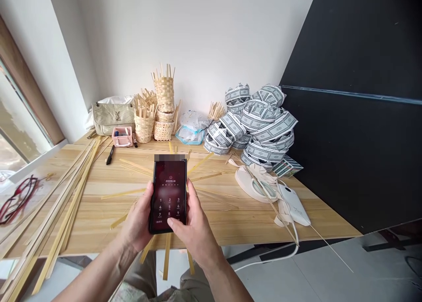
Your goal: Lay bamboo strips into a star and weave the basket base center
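A black smartphone (pixel 169 192) is held upright in both hands above the near edge of the table. Its lit screen shows a number keypad with a row of dots over it. My left hand (pixel 137 220) grips the left side of the phone. My right hand (pixel 195 225) wraps the right side, its thumb lying on the lower keys. Beneath the phone, thin bamboo strips (pixel 167 258) fan outward across the wood, and several stick out past the front edge. The middle of that fan is hidden behind the phone.
Long bamboo strips (pixel 74 196) lie across the left side near red-framed glasses (pixel 20 196) and a black marker (pixel 110 155). Woven baskets (pixel 164 95), a handbag (pixel 110 119) and a pink box (pixel 122 137) stand at the back. Patterned ribbon rolls (pixel 263 126) pile up beside a white power bank (pixel 293 204).
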Available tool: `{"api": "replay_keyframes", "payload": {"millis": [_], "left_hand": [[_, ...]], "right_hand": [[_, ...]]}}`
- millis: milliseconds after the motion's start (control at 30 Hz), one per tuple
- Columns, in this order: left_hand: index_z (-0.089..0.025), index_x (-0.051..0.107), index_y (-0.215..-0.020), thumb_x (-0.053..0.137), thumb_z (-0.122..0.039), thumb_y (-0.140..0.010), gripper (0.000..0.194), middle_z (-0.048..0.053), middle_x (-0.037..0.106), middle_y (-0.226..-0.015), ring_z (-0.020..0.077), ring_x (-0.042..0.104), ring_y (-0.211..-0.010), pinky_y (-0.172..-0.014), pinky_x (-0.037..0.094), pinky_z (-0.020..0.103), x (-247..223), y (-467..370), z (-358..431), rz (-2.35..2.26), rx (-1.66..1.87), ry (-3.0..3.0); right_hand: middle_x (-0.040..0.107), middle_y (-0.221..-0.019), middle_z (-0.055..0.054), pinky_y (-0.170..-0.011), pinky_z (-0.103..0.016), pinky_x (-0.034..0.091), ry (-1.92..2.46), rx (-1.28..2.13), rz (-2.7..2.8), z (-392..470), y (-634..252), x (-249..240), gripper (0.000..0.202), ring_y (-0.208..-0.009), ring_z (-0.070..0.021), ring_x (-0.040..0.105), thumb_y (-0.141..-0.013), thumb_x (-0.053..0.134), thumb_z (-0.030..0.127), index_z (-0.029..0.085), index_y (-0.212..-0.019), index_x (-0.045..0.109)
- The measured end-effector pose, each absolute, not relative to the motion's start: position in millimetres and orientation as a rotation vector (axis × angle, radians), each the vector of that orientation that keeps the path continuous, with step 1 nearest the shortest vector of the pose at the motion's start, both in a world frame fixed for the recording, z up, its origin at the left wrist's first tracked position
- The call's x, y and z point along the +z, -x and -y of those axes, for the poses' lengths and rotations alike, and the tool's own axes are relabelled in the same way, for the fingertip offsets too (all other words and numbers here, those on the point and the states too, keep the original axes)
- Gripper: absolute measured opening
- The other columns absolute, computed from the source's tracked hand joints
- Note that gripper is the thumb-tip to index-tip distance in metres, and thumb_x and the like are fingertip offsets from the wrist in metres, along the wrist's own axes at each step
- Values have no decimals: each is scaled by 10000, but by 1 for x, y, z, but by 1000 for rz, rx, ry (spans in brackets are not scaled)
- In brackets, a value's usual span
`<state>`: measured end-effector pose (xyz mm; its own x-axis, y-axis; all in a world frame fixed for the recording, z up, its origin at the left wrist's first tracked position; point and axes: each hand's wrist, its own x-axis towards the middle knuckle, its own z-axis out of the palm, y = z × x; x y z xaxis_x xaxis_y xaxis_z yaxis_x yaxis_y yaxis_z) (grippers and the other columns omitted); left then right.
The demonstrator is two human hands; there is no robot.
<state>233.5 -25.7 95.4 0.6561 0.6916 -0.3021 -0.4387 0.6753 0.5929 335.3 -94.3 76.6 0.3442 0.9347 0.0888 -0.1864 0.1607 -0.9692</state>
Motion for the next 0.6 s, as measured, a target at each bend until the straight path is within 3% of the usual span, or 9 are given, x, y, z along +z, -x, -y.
{"api": "replay_keyframes", "payload": {"millis": [133,267,600], "left_hand": [[-119,553,-1125,416,-404,-853,417,98,669,-960,244,614,-905,-879,432,370,94,-232,27,-541,661,-508],[-117,548,-1132,438,-405,-842,424,97,670,-959,242,609,-917,-889,425,362,92,-232,29,-524,648,-505],[-106,554,-1121,385,-397,-867,422,101,675,-935,235,617,-899,-874,435,361,96,-233,26,-542,660,-485]], "right_hand": [[527,-1164,-50,-888,-360,404,1062,1019,848,93,-335,80,867,-1024,-191,516,-659,617,163,265,-1361,120],[574,-1077,-45,-834,-340,435,1128,935,770,88,-335,78,806,-961,-193,546,-661,633,221,251,-1340,201],[519,-1183,-44,-884,-366,413,1041,1009,866,94,-336,76,849,-1036,-194,513,-645,613,138,272,-1353,164]]}}
